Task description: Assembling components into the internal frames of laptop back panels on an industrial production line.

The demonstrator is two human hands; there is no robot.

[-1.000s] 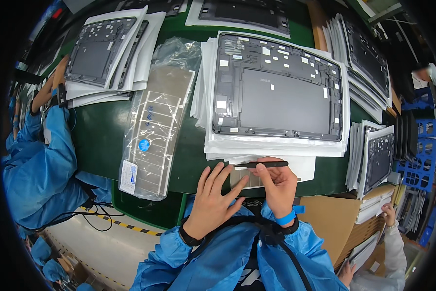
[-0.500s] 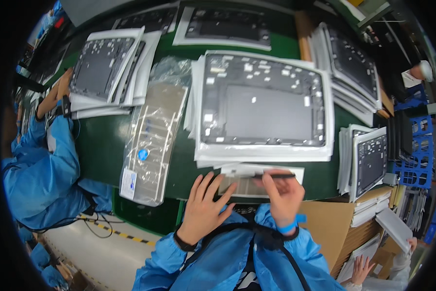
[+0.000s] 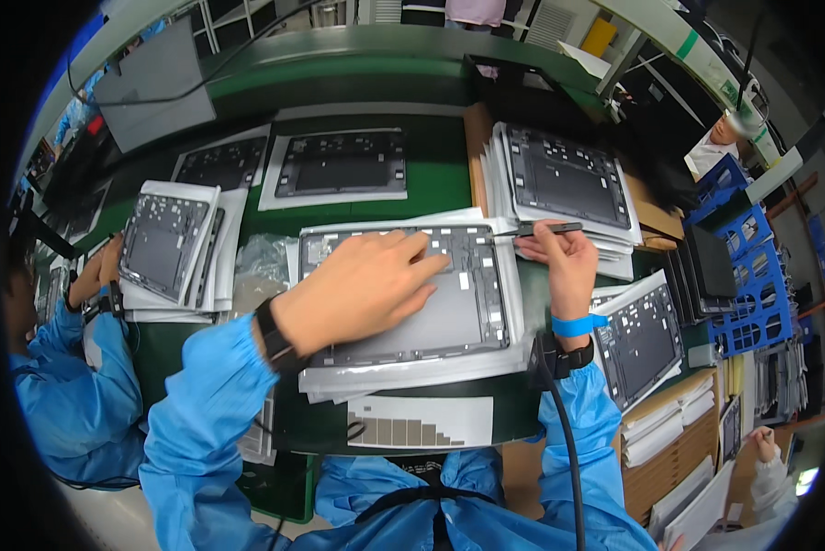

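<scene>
Head view, desk: your green desk (image 3: 440, 184) runs across the scene, with stacks of dark panels near its left edge and toward its far right corner (image 3: 573, 174).
Main panel: your dark panel (image 3: 458, 312) lies flat on its white wrapping sheets, midway along the desk's near edge and set back from it.
Strip sheet: just in front, right at the near edge, your white sheet (image 3: 463, 413) carries a stepped row of tan pieces (image 3: 400, 432).
Progress: small white patches already dot your panel, and tan pieces remain on the sheet, so the work looks partway through; whether a tan piece is already on the panel, you cannot tell from here.
Left hand: yours (image 3: 362, 289) reaches over the panel, palm down, fingers loosely spread and gripping nothing visible; contact is unclear.
Right hand: yours (image 3: 564, 262) is raised beside the panel's right side, thumb and fingers pinching the tweezers.
Tweezers: your dark pair (image 3: 550, 228) points left, tips by the panel's far right corner; anything between them is too small to tell.
</scene>
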